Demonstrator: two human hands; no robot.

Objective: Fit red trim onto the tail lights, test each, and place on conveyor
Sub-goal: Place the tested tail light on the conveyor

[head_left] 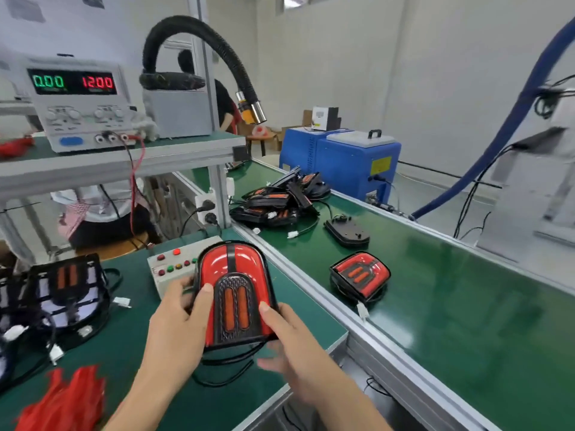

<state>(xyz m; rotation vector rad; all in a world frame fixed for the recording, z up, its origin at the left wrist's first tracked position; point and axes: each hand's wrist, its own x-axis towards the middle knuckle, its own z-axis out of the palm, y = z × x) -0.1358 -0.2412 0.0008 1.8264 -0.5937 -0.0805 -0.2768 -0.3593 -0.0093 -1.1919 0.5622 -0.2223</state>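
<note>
Red-trimmed tail light [235, 292] held over the green bench mat [124, 337], frame centre. Left hand [177, 318] grips its 9 o'clock edge, thumb on the face; right hand [289, 340] grips the 4 o'clock corner. Another finished tail light [359, 278] sits on the conveyor [466, 306] at 3 o'clock.

A tail light [233, 293] shows glossy red trim split by a black centre strip, around a black textured panel with 2 orange bars. On the dark green conveyor [451, 290], a second tail light [359, 276] repeats the red, black and orange. A white power supply [81, 104] displays green 0.00 and red 12.00. The pale control box [174, 269] carries red, green and yellow buttons. Blue machines [351, 163] stand behind.
</note>
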